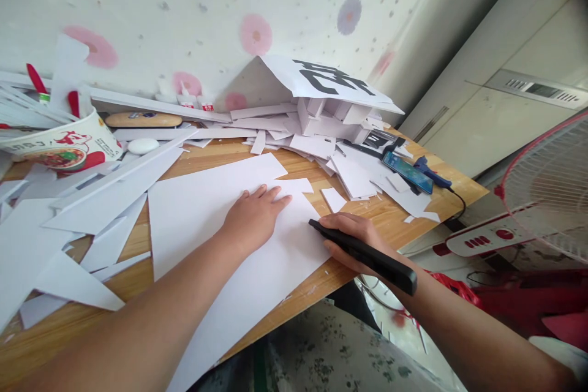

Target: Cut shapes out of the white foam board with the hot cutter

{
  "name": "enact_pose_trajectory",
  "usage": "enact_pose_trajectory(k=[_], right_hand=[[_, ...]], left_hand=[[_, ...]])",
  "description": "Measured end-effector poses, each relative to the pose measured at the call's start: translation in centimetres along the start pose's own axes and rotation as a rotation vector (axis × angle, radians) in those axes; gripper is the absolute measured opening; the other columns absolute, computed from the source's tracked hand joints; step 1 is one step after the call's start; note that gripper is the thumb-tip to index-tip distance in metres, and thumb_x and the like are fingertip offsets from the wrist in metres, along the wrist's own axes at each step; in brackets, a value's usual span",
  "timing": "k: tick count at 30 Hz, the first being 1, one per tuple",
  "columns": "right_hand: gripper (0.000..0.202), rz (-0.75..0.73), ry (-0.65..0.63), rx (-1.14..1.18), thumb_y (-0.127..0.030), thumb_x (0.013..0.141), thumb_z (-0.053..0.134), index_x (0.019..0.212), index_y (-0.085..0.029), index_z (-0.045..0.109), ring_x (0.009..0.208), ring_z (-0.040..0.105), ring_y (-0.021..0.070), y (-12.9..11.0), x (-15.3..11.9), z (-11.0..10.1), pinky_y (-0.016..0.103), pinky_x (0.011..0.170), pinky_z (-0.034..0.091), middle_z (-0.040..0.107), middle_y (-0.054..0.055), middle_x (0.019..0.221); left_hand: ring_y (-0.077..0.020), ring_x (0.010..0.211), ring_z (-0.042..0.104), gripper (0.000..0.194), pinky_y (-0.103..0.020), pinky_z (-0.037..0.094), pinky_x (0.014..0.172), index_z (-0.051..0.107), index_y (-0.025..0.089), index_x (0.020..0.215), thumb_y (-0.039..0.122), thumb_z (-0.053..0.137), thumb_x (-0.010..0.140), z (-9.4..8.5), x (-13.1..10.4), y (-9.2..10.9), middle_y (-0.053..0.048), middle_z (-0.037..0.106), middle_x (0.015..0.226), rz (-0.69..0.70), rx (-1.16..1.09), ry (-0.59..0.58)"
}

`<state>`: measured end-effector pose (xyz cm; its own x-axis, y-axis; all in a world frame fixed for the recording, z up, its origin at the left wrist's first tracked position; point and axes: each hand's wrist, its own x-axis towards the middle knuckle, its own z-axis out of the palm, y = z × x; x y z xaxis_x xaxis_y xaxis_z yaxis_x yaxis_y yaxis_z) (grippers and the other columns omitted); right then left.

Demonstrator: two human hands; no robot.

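A large white foam board sheet [220, 208] with a notched far edge lies on the wooden table, its near end reaching past the front edge. My left hand [255, 214] rests flat on it, fingers spread. My right hand [351, 236] is wrapped around a black utility knife [367, 257], held at a slant over the sheet's right edge. The knife's tip points to the left, close to the board; any blade is too small to make out. A small white offcut [334, 199] lies just beyond the knife.
White offcuts [101, 220] cover the table's left side, beside a paper bucket [68, 144] of strips and tools. At the back stands a white board model [331, 116] under a printed sheet [331, 79]. A phone [408, 171], a blue-handled tool [432, 173] and a fan [551, 190] are at right.
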<state>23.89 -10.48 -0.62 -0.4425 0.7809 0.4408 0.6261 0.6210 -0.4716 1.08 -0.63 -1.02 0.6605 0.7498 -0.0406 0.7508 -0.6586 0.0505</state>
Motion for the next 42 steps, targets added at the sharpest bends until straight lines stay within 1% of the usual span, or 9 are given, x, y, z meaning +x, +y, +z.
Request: enact_pose_trajectory(k=[4,12,20,25,31,42], right_hand=[[0.029,-0.02,0.014,-0.007,-0.016,0.084,0.058,0.113,-0.018,0.056,0.083,0.067,0.0197,0.0,-0.1,0.0,0.029,0.072,0.055,0.068,0.012,0.097],[0.03,-0.053,-0.008,-0.012,-0.016,0.084,0.058,0.114,-0.018,0.055,0.084,0.066,0.02,0.0,-0.1,-0.3,0.029,0.073,0.055,0.068,0.012,0.096],[0.029,-0.015,-0.023,-0.008,-0.017,0.084,0.056,0.113,-0.018,0.055,0.085,0.066,0.0214,-0.8,-0.4,-0.7,0.032,0.073,0.055,0.068,0.013,0.097],[0.028,-0.037,-0.002,-0.029,-0.016,0.084,0.055,0.112,-0.017,0.056,0.085,0.067,0.0216,-1.1,-0.7,-0.8,0.031,0.074,0.056,0.069,0.014,0.097],[0.028,-0.051,-0.009,-0.062,-0.017,0.084,0.055,0.112,-0.017,0.055,0.083,0.066,0.0222,-1.2,-1.3,-0.8,0.033,0.072,0.056,0.068,0.014,0.095],[0.036,-0.047,-0.006,-0.069,-0.013,0.082,0.056,0.118,-0.019,0.052,0.086,0.065,0.0222,-1.9,-2.9,-1.0,0.034,0.074,0.057,0.068,0.013,0.099]], left_hand=[[-0.0298,0.141,0.033,0.066,-0.055,0.035,0.107,0.042,0.034,0.144,0.003,0.03,0.087,0.1,0.0,0.0,-0.002,0.035,0.155,0.002,0.006,0.007],[-0.0289,0.141,0.032,0.067,-0.054,0.034,0.108,0.041,0.034,0.144,0.002,0.03,0.086,-0.2,-0.1,0.0,-0.002,0.034,0.155,-0.004,0.002,-0.009],[-0.0293,0.141,0.033,0.068,-0.054,0.034,0.108,0.042,0.034,0.144,0.002,0.03,0.085,0.0,0.1,-0.1,-0.002,0.035,0.155,0.0,-0.005,-0.002],[-0.0284,0.142,0.031,0.069,-0.054,0.033,0.108,0.041,0.034,0.145,0.002,0.03,0.084,-0.1,0.1,-0.1,-0.002,0.034,0.155,-0.011,-0.001,-0.017],[-0.0282,0.143,0.03,0.069,-0.053,0.032,0.109,0.04,0.033,0.145,0.002,0.03,0.085,-0.1,0.1,-0.1,-0.002,0.033,0.156,-0.015,-0.007,-0.025],[-0.0274,0.143,0.03,0.067,-0.052,0.033,0.109,0.04,0.033,0.145,0.003,0.029,0.086,0.0,0.1,0.0,-0.001,0.032,0.156,-0.013,-0.003,-0.018]])
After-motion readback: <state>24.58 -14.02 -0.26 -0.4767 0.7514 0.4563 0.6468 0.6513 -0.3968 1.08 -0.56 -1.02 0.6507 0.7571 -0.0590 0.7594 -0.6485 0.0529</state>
